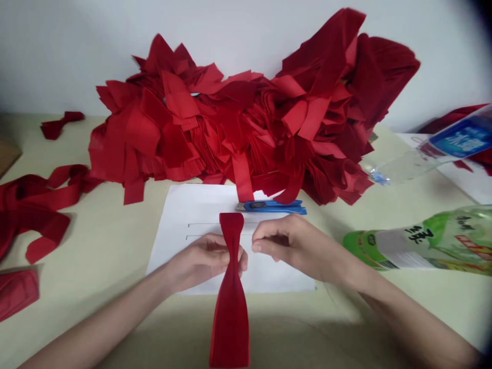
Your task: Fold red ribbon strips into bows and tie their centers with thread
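A red ribbon, folded into a loop at its top and pinched narrow partway down, hangs upright in front of me. My left hand grips it at the gathered waist, with fingertips showing on the far side. Just to the right of the ribbon is my right hand, thumb and forefinger pressed together; what they hold, if anything, is too small to make out. Beneath both hands lies a white paper sheet with thin printed lines. A blue utility knife rests along the sheet's far edge.
A large heap of cut red ribbon pieces stands against the wall. Loose red ribbon curls at the left, and a small ribbon bow lies behind it. A green-labelled bottle and a clear blue-labelled bottle lie at the right.
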